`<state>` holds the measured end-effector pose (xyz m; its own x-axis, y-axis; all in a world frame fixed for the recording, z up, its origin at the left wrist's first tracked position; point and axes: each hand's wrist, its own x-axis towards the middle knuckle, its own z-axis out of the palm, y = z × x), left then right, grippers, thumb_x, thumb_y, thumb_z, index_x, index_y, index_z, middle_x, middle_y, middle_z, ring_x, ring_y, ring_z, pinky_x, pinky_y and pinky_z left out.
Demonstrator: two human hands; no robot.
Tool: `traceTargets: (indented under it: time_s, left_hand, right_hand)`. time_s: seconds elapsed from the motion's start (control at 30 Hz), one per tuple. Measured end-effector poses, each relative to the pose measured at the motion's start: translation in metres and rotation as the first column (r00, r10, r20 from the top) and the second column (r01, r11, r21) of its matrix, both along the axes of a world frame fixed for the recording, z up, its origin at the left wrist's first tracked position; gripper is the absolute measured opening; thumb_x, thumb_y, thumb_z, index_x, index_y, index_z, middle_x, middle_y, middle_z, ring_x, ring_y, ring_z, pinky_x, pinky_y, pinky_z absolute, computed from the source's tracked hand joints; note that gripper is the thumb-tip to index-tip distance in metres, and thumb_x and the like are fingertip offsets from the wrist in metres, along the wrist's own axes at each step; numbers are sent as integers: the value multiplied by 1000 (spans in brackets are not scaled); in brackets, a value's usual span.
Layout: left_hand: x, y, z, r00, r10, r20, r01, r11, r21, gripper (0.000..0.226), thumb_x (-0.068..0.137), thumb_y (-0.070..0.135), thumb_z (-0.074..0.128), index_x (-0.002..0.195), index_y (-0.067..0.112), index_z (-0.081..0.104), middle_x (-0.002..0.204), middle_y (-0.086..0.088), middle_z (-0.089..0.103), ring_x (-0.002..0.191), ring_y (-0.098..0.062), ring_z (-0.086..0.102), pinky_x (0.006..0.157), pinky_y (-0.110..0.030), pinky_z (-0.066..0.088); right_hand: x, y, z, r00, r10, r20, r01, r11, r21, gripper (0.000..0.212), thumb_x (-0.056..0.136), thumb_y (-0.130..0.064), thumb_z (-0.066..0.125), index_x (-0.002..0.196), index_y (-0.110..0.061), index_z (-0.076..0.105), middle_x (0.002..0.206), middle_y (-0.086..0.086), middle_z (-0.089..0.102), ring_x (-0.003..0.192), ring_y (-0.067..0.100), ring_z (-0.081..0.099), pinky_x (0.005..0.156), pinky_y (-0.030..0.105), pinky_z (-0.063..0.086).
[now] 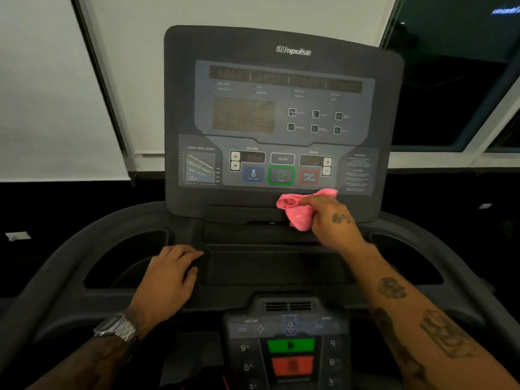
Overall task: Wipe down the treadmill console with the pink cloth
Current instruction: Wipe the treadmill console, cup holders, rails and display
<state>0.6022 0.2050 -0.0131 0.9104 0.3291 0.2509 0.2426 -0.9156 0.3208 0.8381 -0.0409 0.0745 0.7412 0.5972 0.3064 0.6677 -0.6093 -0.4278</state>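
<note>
The dark treadmill console (185, 80) stands upright ahead, with a display panel and coloured buttons. A crumpled pink cloth (295, 209) is pressed against the console's lower edge, just under the red button. My right hand (332, 220) grips the cloth from the right. My left hand (168, 274) rests flat on the dark tray ledge below the console, fingers relaxed, holding nothing. A metal watch sits on that wrist.
A lower keypad (289, 347) with green and red buttons sits near the bottom centre. Cup-holder recesses (126, 257) flank the tray on both sides. Curved handrails (56, 266) wrap around. White blinds and dark windows lie behind.
</note>
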Motion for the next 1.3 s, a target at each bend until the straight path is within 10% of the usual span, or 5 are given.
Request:
traceTargets:
  time_s: [0.37, 0.6, 0.77, 1.13, 1.3]
  left_hand:
    - [131, -110, 82, 958, -286, 31, 276, 944, 181, 58, 91, 31, 54, 145, 17, 39, 145, -4, 42, 134, -22, 36, 111, -40, 30]
    - [182, -168, 71, 946, -280, -164, 316, 910, 269, 67, 91, 34, 49, 151, 18, 24, 154, -7, 28, 143, -25, 25, 119, -45, 16]
    - [193, -190, 59, 965, -237, -115, 261, 920, 294, 72, 85, 30, 56, 151, 18, 26, 152, -6, 33, 139, -29, 29, 117, -55, 14]
    - [194, -192, 48, 976, -215, -29, 215, 943, 255, 85, 75, 20, 61, 152, 22, 24, 155, -4, 30, 142, -28, 23, 119, -52, 2]
    - [195, -192, 53, 973, -220, -74, 230, 955, 186, 90, 73, 16, 60, 153, 24, 20, 157, -4, 24, 146, -26, 15, 119, -50, -3]
  right_hand:
    - [26, -78, -21, 915, -275, -294, 352, 901, 253, 53, 79, 9, 49, 124, -17, 65, 112, 15, 69, 102, 28, 63, 85, 24, 45]
    - [15, -110, -55, 945, -275, -179, 237, 949, -207, 33, 91, -19, 56, 124, -18, 62, 117, 13, 64, 109, 33, 60, 89, 35, 45]
    - [4, -147, -73, 975, -51, -216, 21, 990, -138, 58, 74, -32, 34, 121, -22, 67, 129, 10, 59, 123, 33, 51, 99, 45, 45]
    - [-17, -201, -82, 949, 126, -289, -97, 989, 112, 42, 85, -19, 40, 116, -22, 67, 124, -2, 65, 118, 14, 56, 104, 21, 38]
    - [28, -151, -79, 993, -13, -114, -8, 982, -189, 49, 92, -37, 32, 133, -26, 57, 131, 3, 60, 118, 28, 54, 96, 41, 44]
